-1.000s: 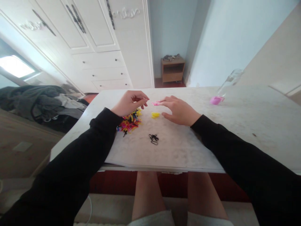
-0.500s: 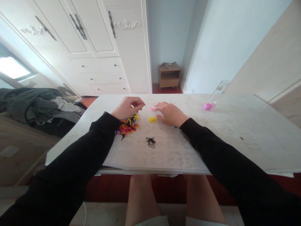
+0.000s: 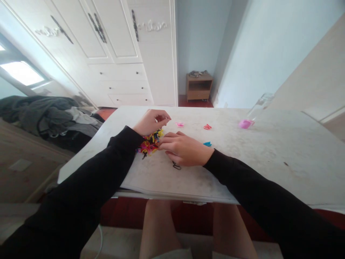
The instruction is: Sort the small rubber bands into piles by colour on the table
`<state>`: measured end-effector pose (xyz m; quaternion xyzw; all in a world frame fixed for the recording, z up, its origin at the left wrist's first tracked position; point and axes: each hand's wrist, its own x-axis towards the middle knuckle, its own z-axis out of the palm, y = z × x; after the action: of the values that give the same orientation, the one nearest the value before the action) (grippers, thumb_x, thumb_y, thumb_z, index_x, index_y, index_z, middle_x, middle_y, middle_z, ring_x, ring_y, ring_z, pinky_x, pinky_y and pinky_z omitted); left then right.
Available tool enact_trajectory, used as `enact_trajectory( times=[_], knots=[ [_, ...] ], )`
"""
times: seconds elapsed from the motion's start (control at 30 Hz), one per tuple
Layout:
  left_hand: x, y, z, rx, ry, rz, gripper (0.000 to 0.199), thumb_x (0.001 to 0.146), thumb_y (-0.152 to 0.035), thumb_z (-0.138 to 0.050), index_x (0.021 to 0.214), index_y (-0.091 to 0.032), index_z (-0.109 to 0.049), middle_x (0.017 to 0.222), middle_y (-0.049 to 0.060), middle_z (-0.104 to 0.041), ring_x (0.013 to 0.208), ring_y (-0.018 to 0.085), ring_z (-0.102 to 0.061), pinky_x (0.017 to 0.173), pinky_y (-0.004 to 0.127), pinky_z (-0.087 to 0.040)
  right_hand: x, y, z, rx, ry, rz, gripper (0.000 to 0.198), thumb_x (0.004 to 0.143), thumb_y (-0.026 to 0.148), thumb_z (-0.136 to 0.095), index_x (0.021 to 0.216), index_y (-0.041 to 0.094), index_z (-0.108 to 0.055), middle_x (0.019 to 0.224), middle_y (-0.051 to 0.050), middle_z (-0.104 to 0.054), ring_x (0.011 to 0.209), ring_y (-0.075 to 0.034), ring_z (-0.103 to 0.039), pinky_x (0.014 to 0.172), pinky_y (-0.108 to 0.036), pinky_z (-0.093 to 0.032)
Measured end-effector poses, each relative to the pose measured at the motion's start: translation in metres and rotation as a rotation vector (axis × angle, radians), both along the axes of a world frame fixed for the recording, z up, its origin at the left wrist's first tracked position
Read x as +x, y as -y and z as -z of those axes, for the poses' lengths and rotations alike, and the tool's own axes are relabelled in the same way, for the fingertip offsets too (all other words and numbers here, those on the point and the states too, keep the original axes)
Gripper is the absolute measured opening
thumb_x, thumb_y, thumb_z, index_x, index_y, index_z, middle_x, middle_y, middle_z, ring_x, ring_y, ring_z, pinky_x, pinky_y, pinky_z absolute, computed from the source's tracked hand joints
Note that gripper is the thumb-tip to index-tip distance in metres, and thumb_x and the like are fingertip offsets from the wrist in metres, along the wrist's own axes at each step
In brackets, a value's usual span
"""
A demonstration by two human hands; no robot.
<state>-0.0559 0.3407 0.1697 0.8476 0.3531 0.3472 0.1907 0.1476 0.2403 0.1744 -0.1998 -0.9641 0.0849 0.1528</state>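
A mixed heap of small coloured rubber bands [image 3: 148, 146] lies on the white table. My left hand [image 3: 153, 121] rests just behind it, fingers curled toward the thumb; whatever they hold is too small to make out. At the heap's right edge, my right hand [image 3: 185, 148] reaches in with extended fingers, thumb apart, touching or nearly touching the bands. Black rubber bands [image 3: 176, 166] show partly beneath that hand. Pink rubber bands [image 3: 179, 125] sit behind it, red rubber bands [image 3: 207, 126] farther right, and blue rubber bands [image 3: 207, 144] beside the wrist.
On the right of the table [image 3: 258, 165] lies a clear container [image 3: 262, 104] with a pink part [image 3: 245, 124] at its near end. Dark clothes [image 3: 45, 115] are heaped to the left. A white wardrobe [image 3: 159, 64] and a small wooden cabinet [image 3: 199, 88] stand beyond.
My right hand has moved left and nearer, from beside the pink and yellow bands to the mixed heap. It now hides the yellow bands and most black ones. The view has shifted slightly.
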Motion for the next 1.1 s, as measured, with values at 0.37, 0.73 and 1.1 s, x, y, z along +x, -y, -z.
enact_trajectory(
  times=[0.37,0.73,1.1],
  knots=[
    [0.0013,0.0026,0.0,-0.011,0.0,0.002,0.019,0.086,-0.027,-0.064,0.089,-0.014,-0.077,0.068,0.004,-0.072,0.059,0.012,-0.063,0.059,0.024,-0.052,-0.0038,0.0026,0.005,-0.144,0.028,0.051,0.031,0.105,0.035,-0.054,0.126,0.018,-0.069,0.138,-0.015,-0.067,0.131,-0.032,-0.051,0.109,-0.056,-0.041],
    [0.0016,0.0033,-0.0014,0.004,-0.029,-0.002,0.021,0.087,-0.029,-0.064,0.089,-0.014,-0.078,0.07,0.005,-0.073,0.06,0.013,-0.063,0.06,0.025,-0.052,-0.0031,0.0027,0.0042,-0.15,0.021,0.045,0.035,0.106,0.037,-0.053,0.129,0.017,-0.068,0.14,-0.015,-0.066,0.132,-0.032,-0.051,0.112,-0.056,-0.041],
    [0.0031,0.0062,-0.0029,0.003,-0.053,0.0,0.022,0.088,-0.031,-0.063,0.089,-0.014,-0.078,0.067,0.004,-0.071,0.059,0.013,-0.063,0.059,0.025,-0.051,-0.004,0.0037,0.0065,-0.17,0.041,0.071,0.037,0.106,0.037,-0.053,0.134,0.016,-0.066,0.146,-0.015,-0.062,0.132,-0.034,-0.049,0.111,-0.058,-0.041]
  ],
)
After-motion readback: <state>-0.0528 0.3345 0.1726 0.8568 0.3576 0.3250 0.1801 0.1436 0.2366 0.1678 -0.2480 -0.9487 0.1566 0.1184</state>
